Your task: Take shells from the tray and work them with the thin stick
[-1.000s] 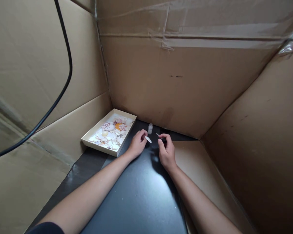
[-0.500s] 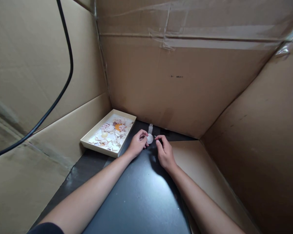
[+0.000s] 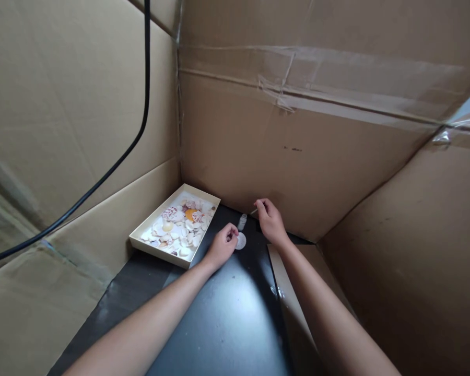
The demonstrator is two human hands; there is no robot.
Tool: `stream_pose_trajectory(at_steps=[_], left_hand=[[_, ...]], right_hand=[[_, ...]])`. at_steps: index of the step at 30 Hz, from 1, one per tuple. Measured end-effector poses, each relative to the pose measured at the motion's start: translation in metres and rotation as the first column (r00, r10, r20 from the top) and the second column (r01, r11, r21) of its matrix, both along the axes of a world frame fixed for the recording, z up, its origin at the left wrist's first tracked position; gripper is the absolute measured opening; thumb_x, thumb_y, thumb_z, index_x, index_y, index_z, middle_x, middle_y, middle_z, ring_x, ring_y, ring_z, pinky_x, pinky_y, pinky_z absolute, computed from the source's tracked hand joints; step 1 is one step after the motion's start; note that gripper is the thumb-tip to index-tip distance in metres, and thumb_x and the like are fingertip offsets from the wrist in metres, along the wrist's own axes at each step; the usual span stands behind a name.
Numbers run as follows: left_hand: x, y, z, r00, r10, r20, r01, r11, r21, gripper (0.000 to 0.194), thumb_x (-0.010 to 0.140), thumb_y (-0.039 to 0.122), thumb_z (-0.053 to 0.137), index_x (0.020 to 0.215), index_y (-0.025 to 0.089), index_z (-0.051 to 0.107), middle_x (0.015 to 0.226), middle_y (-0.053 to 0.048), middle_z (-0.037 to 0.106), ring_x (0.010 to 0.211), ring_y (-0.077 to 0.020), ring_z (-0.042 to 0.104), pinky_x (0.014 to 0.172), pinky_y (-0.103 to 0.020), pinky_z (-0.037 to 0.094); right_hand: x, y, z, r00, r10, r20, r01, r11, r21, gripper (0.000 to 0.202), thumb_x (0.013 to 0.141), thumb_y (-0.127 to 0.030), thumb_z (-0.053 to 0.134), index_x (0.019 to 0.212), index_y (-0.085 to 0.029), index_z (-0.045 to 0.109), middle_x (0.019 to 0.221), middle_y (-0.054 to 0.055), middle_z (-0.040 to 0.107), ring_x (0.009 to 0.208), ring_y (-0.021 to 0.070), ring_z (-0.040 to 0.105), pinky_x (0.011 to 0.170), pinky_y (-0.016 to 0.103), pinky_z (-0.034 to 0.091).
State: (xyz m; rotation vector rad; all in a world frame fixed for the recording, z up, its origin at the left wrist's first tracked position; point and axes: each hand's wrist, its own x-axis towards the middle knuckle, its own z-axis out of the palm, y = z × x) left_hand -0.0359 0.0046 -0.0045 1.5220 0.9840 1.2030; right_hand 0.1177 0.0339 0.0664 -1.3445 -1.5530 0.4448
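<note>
My left hand (image 3: 224, 243) pinches the edge of a round whitish disc (image 3: 241, 241), low over the dark table. To its right and farther back, my right hand (image 3: 269, 215) is closed on a thin pale stick (image 3: 254, 211), whose tip points down and left toward a small clear bottle (image 3: 242, 221). The bottle stands just behind the disc. Left of my hands, a shallow cream box (image 3: 159, 254) holds several shells (image 3: 172, 214), mostly white, with an orange one (image 3: 190, 214) among them.
Cardboard walls (image 3: 235, 141) enclose the dark table (image 3: 219, 313) at the back and on both sides. A black cable (image 3: 147, 78) hangs in front at the left. A flat cardboard piece (image 3: 297, 308) lies under my right forearm.
My right hand has moved away from the disc, up and back beside the bottle, with the stick now showing clearly. My left hand still holds the disc. The camera view has shifted.
</note>
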Motion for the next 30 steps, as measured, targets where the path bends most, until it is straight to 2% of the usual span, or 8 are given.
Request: stream_pose_trajectory(at_steps=[4,10,21,30], left_hand=[[0.0,0.003,-0.005,1.0,-0.003,-0.001,0.003,1.0,0.027,0.006,0.072,0.013,0.044,0.075,0.018,0.046,0.069,0.002,0.045,0.065,-0.0107,0.044,0.061,-0.022,0.034],[0.0,0.005,-0.01,1.0,-0.007,-0.008,0.007,1.0,0.028,0.008,0.072,0.011,0.044,0.075,0.018,0.047,0.07,0.003,0.045,0.065,-0.0106,0.044,0.062,-0.022,0.034],[0.001,0.002,-0.006,1.0,-0.003,-0.01,0.003,1.0,0.001,0.007,0.073,0.012,0.043,0.074,0.017,0.046,0.066,0.004,0.043,0.063,-0.01,0.04,0.059,-0.022,0.031],[0.001,0.003,-0.006,1.0,-0.003,-0.007,0.003,1.0,-0.006,0.005,0.074,0.014,0.042,0.073,0.017,0.046,0.066,0.003,0.043,0.063,-0.0098,0.041,0.059,-0.022,0.031]], right_hand=[[-0.005,0.006,0.002,0.999,-0.001,0.045,0.001,1.0,0.008,0.038,0.089,-0.053,0.039,0.084,-0.02,0.058,0.061,-0.002,0.051,0.059,0.0142,0.049,0.058,0.024,0.035],[-0.014,0.011,-0.005,0.997,0.032,0.071,-0.03,0.999,-0.02,0.036,0.089,-0.051,0.04,0.083,-0.02,0.058,0.064,-0.001,0.055,0.059,0.014,0.049,0.058,0.024,0.035],[-0.017,0.015,-0.03,0.982,0.033,0.186,-0.019,0.997,-0.076,0.037,0.091,-0.05,0.036,0.088,-0.021,0.058,0.068,0.001,0.062,0.066,0.0165,0.058,0.06,0.024,0.036],[-0.015,0.015,-0.033,0.969,0.011,0.245,0.016,0.994,-0.109,0.035,0.091,-0.049,0.035,0.089,-0.021,0.057,0.069,0.002,0.063,0.068,0.0179,0.059,0.061,0.024,0.036]])
